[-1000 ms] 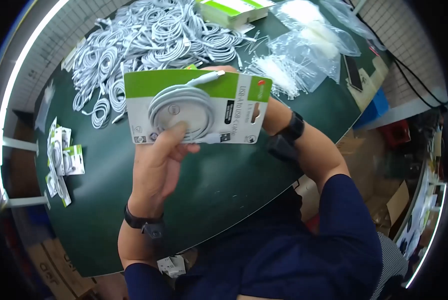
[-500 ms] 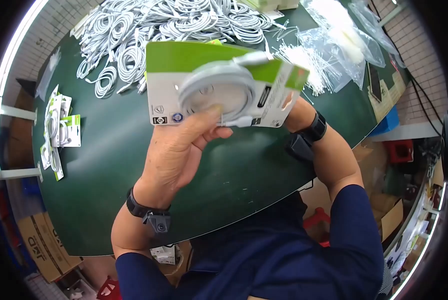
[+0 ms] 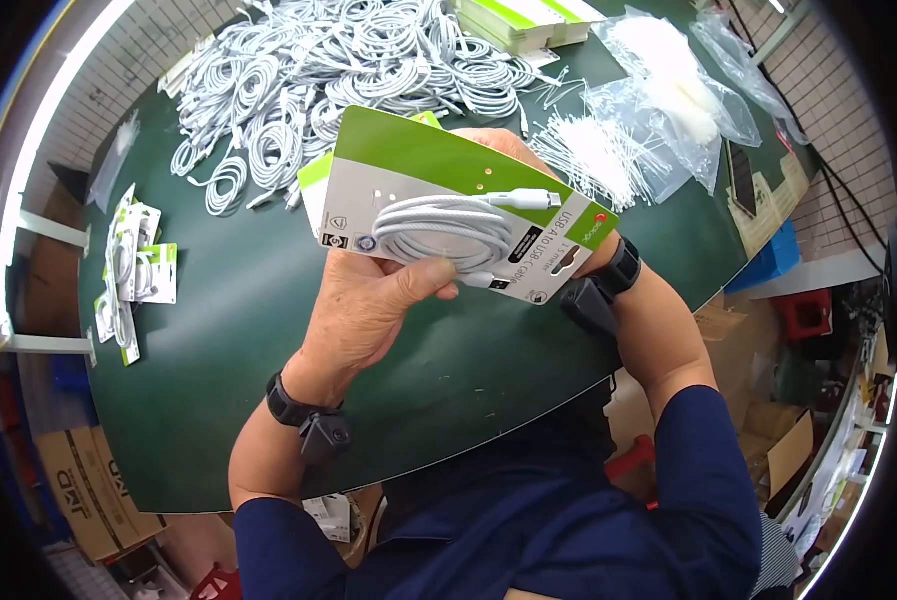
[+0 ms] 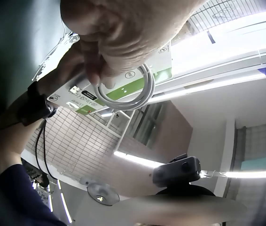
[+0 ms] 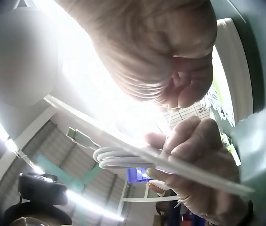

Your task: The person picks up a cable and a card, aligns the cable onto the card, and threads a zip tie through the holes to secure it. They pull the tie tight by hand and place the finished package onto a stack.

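A green-and-white printed card bearing a coiled pale cable is tilted in front of the person in the head view. The left hand grips its lower edge, thumb on the front beside the coil. Behind the card, the right hand is mostly hidden. From the right wrist, the right hand has curled fingertips above the left hand, which pinches the card; whether the right hand holds anything cannot be told. The left wrist view shows the left hand over the coil.
A large heap of coiled cables covers the table's back. Stacked cards, white ties and plastic bags lie at the back right. Several carded cables are at the left. Another green-white card shows behind the held one.
The held card has turned so that its right end slopes down, and it looks smaller than half a second ago. More of the green-white card behind it is visible at its left.
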The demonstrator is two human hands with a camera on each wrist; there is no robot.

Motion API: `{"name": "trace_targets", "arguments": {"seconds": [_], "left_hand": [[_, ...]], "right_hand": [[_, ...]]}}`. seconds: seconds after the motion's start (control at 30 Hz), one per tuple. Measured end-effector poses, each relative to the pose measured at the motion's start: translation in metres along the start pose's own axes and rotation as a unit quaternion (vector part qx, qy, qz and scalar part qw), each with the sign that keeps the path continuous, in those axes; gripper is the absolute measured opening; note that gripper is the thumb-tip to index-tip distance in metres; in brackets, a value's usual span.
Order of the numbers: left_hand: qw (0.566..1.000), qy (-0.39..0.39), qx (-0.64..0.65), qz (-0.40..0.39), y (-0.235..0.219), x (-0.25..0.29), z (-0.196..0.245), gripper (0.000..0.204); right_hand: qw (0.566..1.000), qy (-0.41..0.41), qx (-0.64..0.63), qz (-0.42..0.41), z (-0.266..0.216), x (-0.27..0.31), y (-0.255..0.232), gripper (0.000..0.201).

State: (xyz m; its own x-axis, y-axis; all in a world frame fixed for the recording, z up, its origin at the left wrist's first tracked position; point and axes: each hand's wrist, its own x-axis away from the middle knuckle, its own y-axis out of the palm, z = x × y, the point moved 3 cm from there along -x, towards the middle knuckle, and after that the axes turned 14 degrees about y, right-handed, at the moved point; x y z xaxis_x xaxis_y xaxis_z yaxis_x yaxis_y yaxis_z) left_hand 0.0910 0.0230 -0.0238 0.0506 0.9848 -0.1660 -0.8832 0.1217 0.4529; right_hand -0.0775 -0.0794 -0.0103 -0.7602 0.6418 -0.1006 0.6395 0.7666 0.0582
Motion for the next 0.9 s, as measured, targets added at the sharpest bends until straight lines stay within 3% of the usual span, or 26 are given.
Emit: {"name": "trace_targets", "arguments": {"seconds": [0.07,0.1,0.2,0.37,0.47,0.5,0.6,0.63,0.67,0.7,0.73,0.77,0.87,0.9], "left_hand": [[0.999,0.034,0.006,-0.023,0.003,-0.001,0.002,0.052],[0.998,0.05,0.008,-0.035,0.005,-0.002,0.003,0.052],[0.998,0.053,-0.002,-0.025,0.007,-0.002,0.004,0.05],[0.995,0.036,-0.095,0.002,0.003,0.001,-0.004,0.049],[0.996,0.064,-0.052,-0.015,-0.004,0.003,-0.006,0.043],[0.996,0.082,-0.024,-0.026,-0.003,0.003,-0.005,0.04],[0.996,0.089,-0.03,-0.009,0.002,0.003,-0.004,0.04],[0.995,0.097,-0.027,0.002,0.003,0.002,-0.004,0.04],[0.995,0.095,-0.024,-0.001,0.005,0.002,-0.003,0.04],[0.995,0.093,-0.029,0.007,0.005,0.002,-0.002,0.042],[0.995,0.092,-0.032,0.015,0.006,0.002,-0.002,0.044],[0.995,0.093,-0.034,0.023,0.007,0.002,-0.002,0.047],[0.997,0.074,-0.018,0.032,0.002,0.003,-0.005,0.048],[0.997,0.064,-0.015,0.038,0.001,0.004,-0.007,0.048]], "right_hand": [[0.993,-0.114,0.04,-0.006,-0.005,0.008,0.002,0.038],[0.992,-0.119,0.034,-0.001,0.001,0.009,-0.002,0.038],[0.947,-0.223,0.22,0.072,0.027,0.014,-0.014,0.056],[0.96,-0.194,0.197,0.039,0.048,0.01,-0.02,0.072],[0.997,-0.062,-0.036,-0.037,0.049,0.013,-0.02,0.075],[0.996,-0.066,-0.043,-0.032,0.057,0.017,-0.024,0.075],[0.953,0.044,-0.249,-0.17,0.084,0.029,-0.033,0.071],[0.953,0.042,-0.25,-0.166,0.082,0.032,-0.034,0.071],[0.98,0.11,-0.105,-0.131,0.074,0.037,-0.032,0.069],[0.979,0.177,0.043,-0.092,0.065,0.042,-0.032,0.067],[0.95,0.242,0.192,-0.051,0.061,0.044,-0.035,0.065],[0.947,0.249,0.197,-0.049,0.065,0.041,-0.037,0.065],[0.995,-0.017,0.093,0.011,0.073,0.016,-0.033,0.054],[0.995,-0.011,0.097,0.01,0.071,0.005,-0.029,0.054]]}}
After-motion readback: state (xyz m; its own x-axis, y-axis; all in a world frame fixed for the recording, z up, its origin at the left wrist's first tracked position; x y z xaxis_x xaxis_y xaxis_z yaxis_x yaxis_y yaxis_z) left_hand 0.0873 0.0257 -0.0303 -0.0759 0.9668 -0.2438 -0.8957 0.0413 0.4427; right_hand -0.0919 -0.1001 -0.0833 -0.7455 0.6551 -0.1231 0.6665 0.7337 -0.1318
